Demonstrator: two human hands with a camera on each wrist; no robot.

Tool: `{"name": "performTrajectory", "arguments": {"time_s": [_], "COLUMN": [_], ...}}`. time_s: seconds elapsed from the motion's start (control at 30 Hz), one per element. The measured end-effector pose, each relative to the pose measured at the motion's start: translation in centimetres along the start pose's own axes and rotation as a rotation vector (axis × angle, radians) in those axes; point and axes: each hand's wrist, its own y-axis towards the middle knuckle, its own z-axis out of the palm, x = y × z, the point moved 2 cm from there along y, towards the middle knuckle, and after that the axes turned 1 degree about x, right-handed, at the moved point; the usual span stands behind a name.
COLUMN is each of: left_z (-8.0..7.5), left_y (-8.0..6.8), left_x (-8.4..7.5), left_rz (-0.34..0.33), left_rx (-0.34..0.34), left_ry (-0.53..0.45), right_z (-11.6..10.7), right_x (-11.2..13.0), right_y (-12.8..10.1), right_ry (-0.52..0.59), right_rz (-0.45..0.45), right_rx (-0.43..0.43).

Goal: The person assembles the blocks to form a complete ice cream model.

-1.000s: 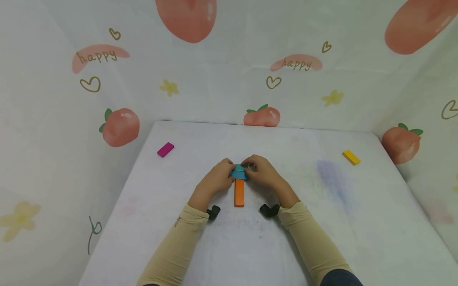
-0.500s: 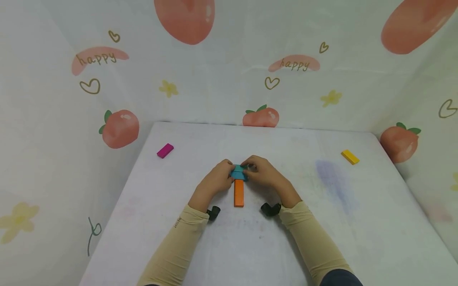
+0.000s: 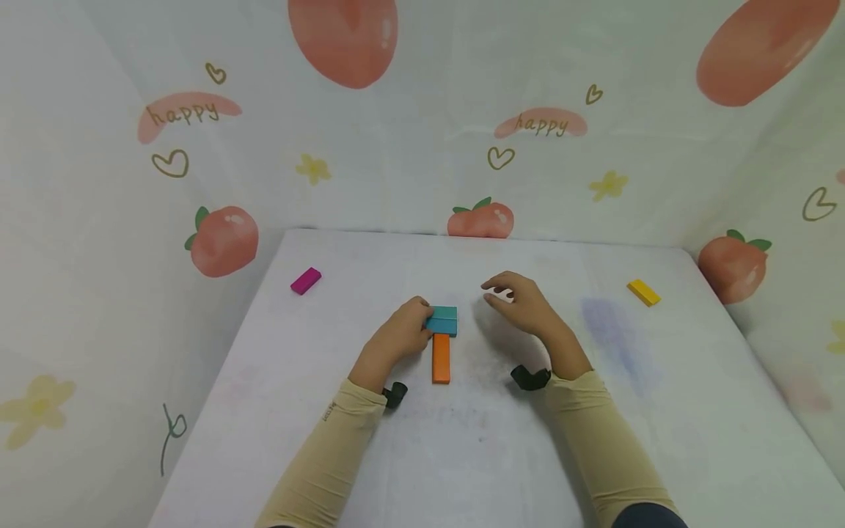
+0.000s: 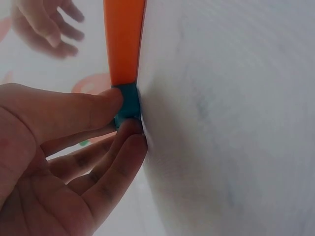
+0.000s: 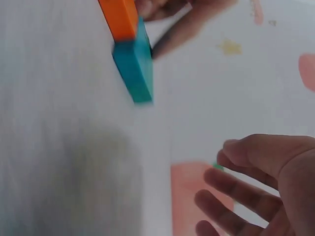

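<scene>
A teal block (image 3: 445, 312) and a blue block (image 3: 444, 325) lie side by side, long edges touching, at mid-table. An orange block (image 3: 441, 359) points from them toward the person, its far end against the blue one. With thumb and fingertips, my left hand (image 3: 399, 334) pinches the left ends of the teal and blue pair; the left wrist view shows the thumb (image 4: 106, 105) on the near side. Off to the right, my right hand (image 3: 524, 304) is raised over the table, fingers loosely bent and holding nothing. The right wrist view shows a gap between it and the blocks.
A magenta block (image 3: 306, 281) lies at the back left of the white table (image 3: 370, 257), a yellow block (image 3: 643, 292) at the back right. A printed cloth backdrop (image 3: 396, 147) rises behind the table. Black wrist cameras (image 3: 530, 378) sit under both wrists.
My right hand has let go of the blocks' right end and moved right and up, leaving that end in plain sight. My left hand keeps its grip; the blocks have hardly moved.
</scene>
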Motion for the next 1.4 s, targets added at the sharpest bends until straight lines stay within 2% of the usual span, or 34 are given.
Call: {"name": "performTrajectory", "arguments": {"time_s": [0.17,0.33,0.57,0.83,1.03,1.27,1.4], "left_z": [-0.1,-0.1,-0.2,-0.2,-0.1,-0.1,-0.2], "left_y": [0.0,-0.1,-0.2,-0.3,-0.4,-0.2,-0.2], "left_x": [0.0,0.0,-0.1,-0.1,-0.2,-0.1,-0.1], "left_rz": [0.009,0.022,0.010,0.011,0.023,0.009,0.001], "left_rx": [0.001,-0.001,0.005,0.015,0.011,0.016,0.015], "left_ry": [-0.004,0.001,0.022,0.019,0.016,0.020,0.020], "right_z": [-3.4,-6.6,-10.3,-13.1,-14.5,-15.2,-15.4], "right_x": [-2.2,-4.5,-7.3,-10.3,-13.0,-14.8,-15.4], "right_y": [-0.8,-2.0,-4.0,-6.4,-7.9,-9.3,-9.9], "right_ry": [-0.031,-0.082,-0.106,-0.183,-0.229,-0.227,-0.216], "right_rz": [0.007,0.080,0.200,0.339,0.459,0.615,0.678], "right_rx": [-0.129,-0.221,-0.301,-0.365,-0.351,-0.250,-0.222]}}
